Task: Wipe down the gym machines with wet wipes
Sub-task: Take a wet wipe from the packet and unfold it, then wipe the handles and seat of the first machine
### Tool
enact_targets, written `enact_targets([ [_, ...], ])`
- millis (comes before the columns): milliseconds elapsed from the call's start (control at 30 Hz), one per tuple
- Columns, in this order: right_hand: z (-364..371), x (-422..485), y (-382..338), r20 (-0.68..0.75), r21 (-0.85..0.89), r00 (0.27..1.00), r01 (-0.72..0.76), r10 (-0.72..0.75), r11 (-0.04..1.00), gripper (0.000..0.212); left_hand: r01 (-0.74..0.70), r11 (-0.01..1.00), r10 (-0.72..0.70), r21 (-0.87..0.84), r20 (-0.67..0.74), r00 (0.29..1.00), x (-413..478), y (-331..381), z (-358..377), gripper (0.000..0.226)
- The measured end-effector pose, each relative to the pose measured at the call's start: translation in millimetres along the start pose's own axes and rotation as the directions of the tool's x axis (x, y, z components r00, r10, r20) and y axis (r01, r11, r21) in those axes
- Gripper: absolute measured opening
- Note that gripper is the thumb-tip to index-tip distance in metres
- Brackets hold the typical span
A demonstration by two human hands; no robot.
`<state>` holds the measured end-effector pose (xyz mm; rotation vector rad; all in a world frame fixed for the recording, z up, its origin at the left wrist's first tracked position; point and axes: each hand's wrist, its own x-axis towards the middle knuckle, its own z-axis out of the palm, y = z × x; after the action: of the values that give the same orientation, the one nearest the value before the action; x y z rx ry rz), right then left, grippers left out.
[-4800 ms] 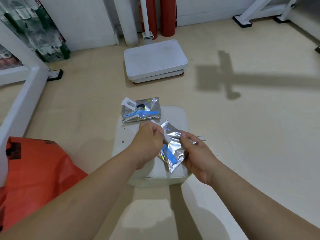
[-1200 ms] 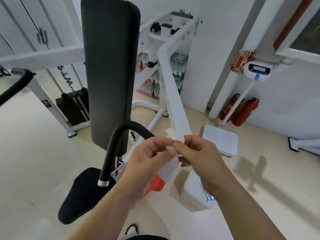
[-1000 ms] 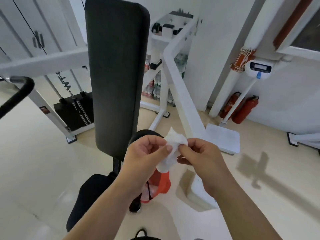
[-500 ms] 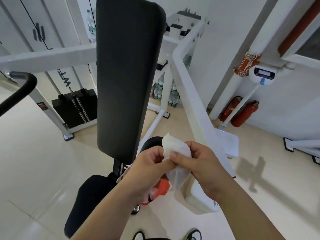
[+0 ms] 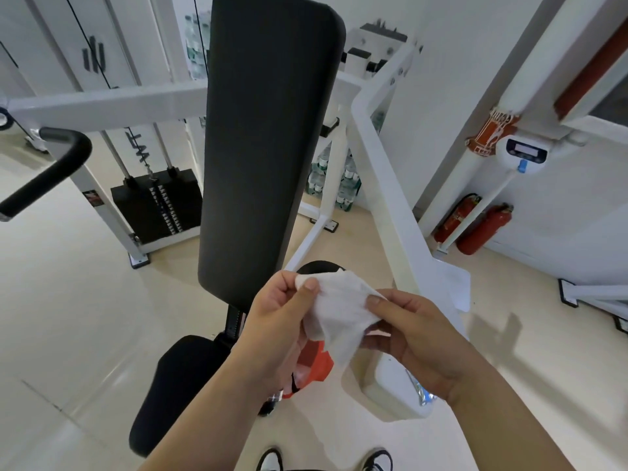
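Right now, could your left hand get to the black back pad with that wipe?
Probably yes. The left hand pinches the wipe close to the lower end of the back pad, with nothing between them; the right hand also pinches the wipe.

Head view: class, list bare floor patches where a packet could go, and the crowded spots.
Free: floor between black seat and weight stack; floor right of the scale platform, up to the fire extinguishers. Crowded: around the orange bag and white stool.

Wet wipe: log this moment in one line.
left hand: pinches crumpled white wet wipe; right hand: pinches same wipe; black padded backrest: untouched
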<state>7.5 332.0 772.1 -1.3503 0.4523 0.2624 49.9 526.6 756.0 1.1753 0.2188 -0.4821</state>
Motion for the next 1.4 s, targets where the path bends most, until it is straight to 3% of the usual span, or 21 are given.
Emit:
enact_targets([
  [133, 8, 0, 6, -0.132, 0.196, 0.991, 0.004, 0.023, 0.981, 0.021, 0.015, 0.997, -0.025, -0.071, -0.131, 0.991, -4, 2, -1, 0.021],
  [233, 20, -2, 7, -0.155, 0.281, 0.988, 0.035, 0.010, 0.959, 0.028, 0.218, 0.958, -0.225, -0.185, -0.014, 0.974, -10, 1, 4, 0.042],
  [333, 33, -6, 8, -0.212, 0.139, 0.977, 0.038, -0.008, 0.990, 0.027, 0.401, 0.900, -0.384, -0.173, 0.121, 0.915, -16, -1, 12, 0.069],
  [433, 37, -4, 12, -0.344, -0.086, 0.937, 0.040, -0.067, 0.995, 0.024, 0.426, 0.887, -0.418, -0.179, 0.086, 0.905, -17, 2, 18, 0.057],
  [567, 36, -4, 18, -0.358, -0.393, 0.899, 0.098, -0.251, 0.914, 0.029, 0.331, 0.943, -0.333, -0.032, -0.067, 0.941, -14, 12, 19, 0.052],
  [700, 9, 1, 10, -0.370, -0.518, 0.865, 0.112, -0.340, 0.848, 0.032, 0.229, 0.963, -0.198, 0.141, -0.208, 0.958, -9, 33, 13, 0.054],
  [800, -20, 13, -4, -0.396, -0.700, 0.751, 0.126, -0.529, 0.703, 0.037, 0.068, 0.933, 0.018, 0.352, -0.237, 0.971, 2, 52, 9, 0.059],
  [867, -35, 26, -12, -0.364, -0.827, 0.669, 0.088, -0.647, 0.556, 0.032, -0.141, 0.780, 0.292, 0.610, -0.156, 0.943, 12, 62, 13, 0.052],
  [933, -49, 42, -7, -0.292, -0.915, 0.634, 0.033, -0.716, 0.402, 0.018, -0.368, 0.463, 0.534, 0.807, 0.077, 0.842, 25, 64, 24, 0.045],
  [1000, -60, 55, 11, -0.256, -0.948, 0.688, -0.043, -0.679, 0.315, 0.023, -0.500, 0.128, 0.645, 0.857, 0.311, 0.698, 41, 51, 38, 0.041],
  [1067, -66, 60, 32, -0.241, -0.955, 0.710, -0.053, -0.661, 0.291, 0.027, -0.536, -0.153, 0.558, 0.830, 0.520, 0.647, 59, 22, 49, 0.043],
  [1167, -72, 64, 38, -0.268, -0.935, 0.677, -0.012, -0.685, 0.354, 0.022, -0.465, -0.540, 0.219, 0.701, 0.651, 0.727, 79, -30, 58, 0.052],
  [1233, -74, 67, 35, -0.308, -0.911, 0.657, 0.005, -0.688, 0.413, 0.018, -0.461, -0.623, 0.102, 0.632, 0.650, 0.753, 84, -44, 65, 0.063],
  [1400, -74, 70, 32, -0.301, -0.919, 0.654, -0.004, -0.694, 0.395, 0.016, -0.572, -0.646, -0.205, 0.506, 0.606, 0.769, 96, -38, 106, 0.067],
])
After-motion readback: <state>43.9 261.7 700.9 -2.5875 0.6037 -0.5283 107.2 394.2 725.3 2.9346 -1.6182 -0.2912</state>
